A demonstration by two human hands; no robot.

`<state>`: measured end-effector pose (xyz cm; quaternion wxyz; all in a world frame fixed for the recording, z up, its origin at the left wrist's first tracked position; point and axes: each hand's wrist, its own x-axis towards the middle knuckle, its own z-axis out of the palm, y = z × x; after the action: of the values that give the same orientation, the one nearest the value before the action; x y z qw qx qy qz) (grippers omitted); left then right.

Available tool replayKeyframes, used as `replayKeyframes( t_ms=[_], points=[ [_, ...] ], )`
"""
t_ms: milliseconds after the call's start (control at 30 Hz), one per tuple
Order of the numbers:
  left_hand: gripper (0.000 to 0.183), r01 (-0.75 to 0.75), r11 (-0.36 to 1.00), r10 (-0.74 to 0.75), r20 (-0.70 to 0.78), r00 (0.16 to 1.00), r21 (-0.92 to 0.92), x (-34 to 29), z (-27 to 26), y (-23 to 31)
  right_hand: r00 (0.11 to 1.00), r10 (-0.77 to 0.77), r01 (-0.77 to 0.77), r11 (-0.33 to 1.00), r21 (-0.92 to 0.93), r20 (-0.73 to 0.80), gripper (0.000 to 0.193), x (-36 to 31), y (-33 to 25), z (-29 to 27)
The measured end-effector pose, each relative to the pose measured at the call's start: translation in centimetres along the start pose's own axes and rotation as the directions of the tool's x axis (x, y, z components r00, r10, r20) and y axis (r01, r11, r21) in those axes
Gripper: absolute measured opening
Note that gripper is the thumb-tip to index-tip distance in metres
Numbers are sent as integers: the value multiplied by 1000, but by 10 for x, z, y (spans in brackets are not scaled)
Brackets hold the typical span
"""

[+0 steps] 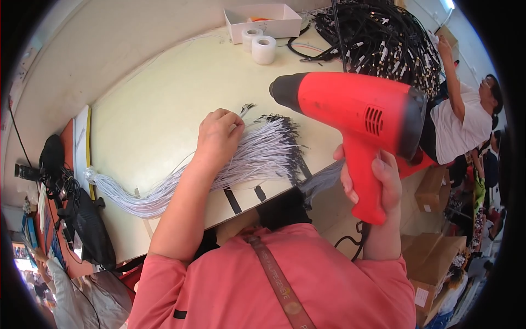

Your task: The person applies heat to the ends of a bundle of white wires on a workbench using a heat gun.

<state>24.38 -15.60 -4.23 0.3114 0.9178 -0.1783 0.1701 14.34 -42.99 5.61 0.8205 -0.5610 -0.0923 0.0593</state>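
A red heat gun [350, 104] with a black nozzle is gripped by its handle in my right hand [386, 178]. Its nozzle points left, above the table and beyond the dark ends of a wire bundle. This long bundle of thin white wires [257, 151] lies across the table, its black-tipped ends fanned out to the right. Over the bundle, my left hand [219, 134] has its fingers pinched together. A few white wires with dark tips [247, 107] stick out from those fingertips, apart from the rest of the bundle.
At the back of the table [159, 104] stand a white box [263, 22] and two rolls of clear film [263, 50]. Black cables [378, 44] are heaped at the back right. Black bags [87, 219] lie on the left; cardboard boxes [433, 263] stand on the right. Another person [460, 120] works beyond.
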Motion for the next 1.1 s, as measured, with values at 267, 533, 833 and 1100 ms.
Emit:
replayKeyframes(
  t_ms=[267,533,833,1100],
  points=[
    [11,324,885,-362,-59,930,-334,3,-4,-3,999,21,-23,999,43,48,61,6,-4,12],
    [14,521,722,-598,-33,800,-456,9,-8,-18,980,133,-143,988,55,147,61,32,2,27],
    [16,520,637,-640,-13,769,-570,9,-7,-27,951,199,-217,975,50,237,57,48,15,24],
    [15,518,615,-648,-7,761,-594,9,-7,-27,960,170,-185,982,47,223,57,46,13,26]
  ],
)
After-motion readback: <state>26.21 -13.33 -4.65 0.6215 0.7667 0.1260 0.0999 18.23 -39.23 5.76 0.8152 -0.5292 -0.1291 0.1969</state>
